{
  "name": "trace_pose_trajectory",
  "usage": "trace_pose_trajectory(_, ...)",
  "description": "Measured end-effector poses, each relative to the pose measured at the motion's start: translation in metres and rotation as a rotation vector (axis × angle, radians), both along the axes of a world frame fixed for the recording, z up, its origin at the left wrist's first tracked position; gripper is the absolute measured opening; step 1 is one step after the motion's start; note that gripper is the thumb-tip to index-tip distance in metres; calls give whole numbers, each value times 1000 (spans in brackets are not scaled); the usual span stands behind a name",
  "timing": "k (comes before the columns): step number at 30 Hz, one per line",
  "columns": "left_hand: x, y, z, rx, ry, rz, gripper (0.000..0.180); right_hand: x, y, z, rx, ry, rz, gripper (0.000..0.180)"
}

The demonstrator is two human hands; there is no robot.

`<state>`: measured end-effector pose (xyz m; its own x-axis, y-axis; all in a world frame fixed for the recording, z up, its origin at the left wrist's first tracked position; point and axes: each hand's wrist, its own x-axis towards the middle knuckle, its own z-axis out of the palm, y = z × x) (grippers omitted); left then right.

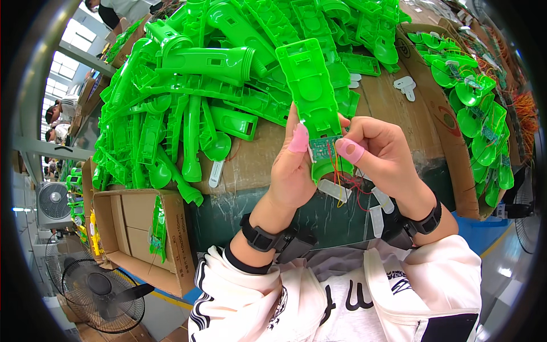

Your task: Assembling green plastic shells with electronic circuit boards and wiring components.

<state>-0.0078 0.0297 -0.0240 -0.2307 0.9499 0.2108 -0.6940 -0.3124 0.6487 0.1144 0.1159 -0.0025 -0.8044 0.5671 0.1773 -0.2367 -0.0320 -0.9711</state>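
Observation:
My left hand (pixel 288 174) is closed round the lower left side of a long green plastic shell (pixel 310 77), which stands open side toward me. A small green circuit board (pixel 323 150) lies across the shell's lower end, with red and yellow wires (pixel 357 183) trailing from it. My right hand (pixel 384 151) pinches at the board's right edge, its thumb against the board and its other fingers curled behind. Both thumbs wear pink covers. Below the shell, several pale flat strips (pixel 376 221) lie on the dark green mat (pixel 245 219).
A big heap of green plastic shells (pixel 205 62) covers the far left and middle of the table. At right, a cardboard box (pixel 464 182) holds green parts with boards and wires. A cardboard tray (pixel 137 228) with one green part is at left, beside a black fan (pixel 99 285).

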Motion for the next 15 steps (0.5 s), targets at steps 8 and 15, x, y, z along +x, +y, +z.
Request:
trace_pose_trajectory(8,2,1,1,-39,66,29,48,0,2,0,-21,-20,7,13)
trace_pose_trajectory(15,9,-1,7,-113,325,168,46,2,7,-1,-138,-40,102,12)
